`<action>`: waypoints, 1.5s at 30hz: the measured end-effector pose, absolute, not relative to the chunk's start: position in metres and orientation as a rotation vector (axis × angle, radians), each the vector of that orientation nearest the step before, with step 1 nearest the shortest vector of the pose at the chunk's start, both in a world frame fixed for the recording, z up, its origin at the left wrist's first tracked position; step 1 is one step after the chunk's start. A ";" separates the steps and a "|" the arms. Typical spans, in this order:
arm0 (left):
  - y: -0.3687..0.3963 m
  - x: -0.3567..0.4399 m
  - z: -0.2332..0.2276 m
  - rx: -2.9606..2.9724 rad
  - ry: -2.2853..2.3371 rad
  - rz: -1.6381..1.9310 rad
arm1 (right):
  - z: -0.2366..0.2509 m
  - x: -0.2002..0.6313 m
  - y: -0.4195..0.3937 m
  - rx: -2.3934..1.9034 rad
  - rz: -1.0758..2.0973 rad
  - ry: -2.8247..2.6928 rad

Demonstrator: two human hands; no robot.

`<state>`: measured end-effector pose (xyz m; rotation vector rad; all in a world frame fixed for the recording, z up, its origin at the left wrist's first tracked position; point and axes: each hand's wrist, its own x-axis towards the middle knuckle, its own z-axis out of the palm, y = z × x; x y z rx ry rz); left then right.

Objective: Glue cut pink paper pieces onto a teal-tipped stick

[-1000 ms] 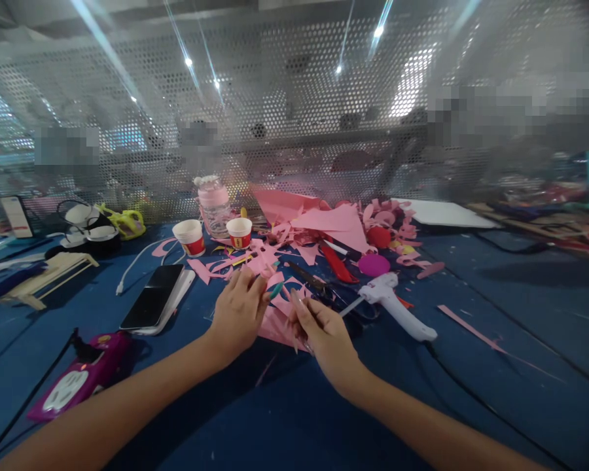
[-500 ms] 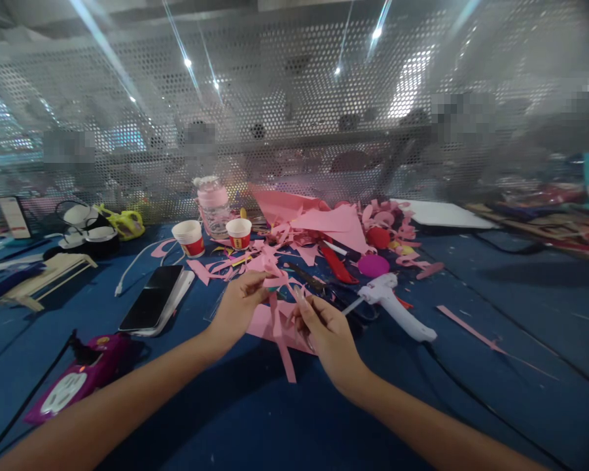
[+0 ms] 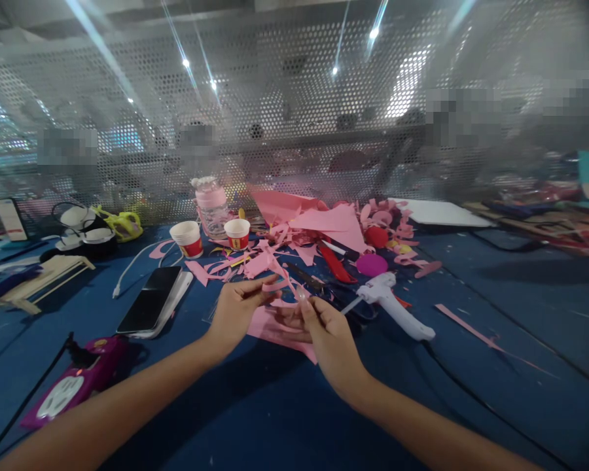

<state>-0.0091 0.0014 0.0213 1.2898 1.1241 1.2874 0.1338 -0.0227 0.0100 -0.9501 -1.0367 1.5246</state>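
The long pink paper strip point(image 3: 279, 282) that hung down a moment ago is now curled up between both hands, left hand point(image 3: 235, 313) and right hand point(image 3: 326, 333) pinching its ends above the blue bench point(image 3: 255, 418).

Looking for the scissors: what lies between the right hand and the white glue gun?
Dark scissors lie between right hand and glue gun, in the head view.

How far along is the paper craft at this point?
Cutting looks largely done: pink scraps litter the blue table, scissors set down. In hand: left hand and right hand pinch a pink paper strip between them. Glue gun lies untouched, so gluing seems left.
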 end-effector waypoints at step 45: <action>0.000 0.003 -0.001 0.674 0.857 1.488 | 0.000 0.133 -0.031 -1.238 0.682 -1.817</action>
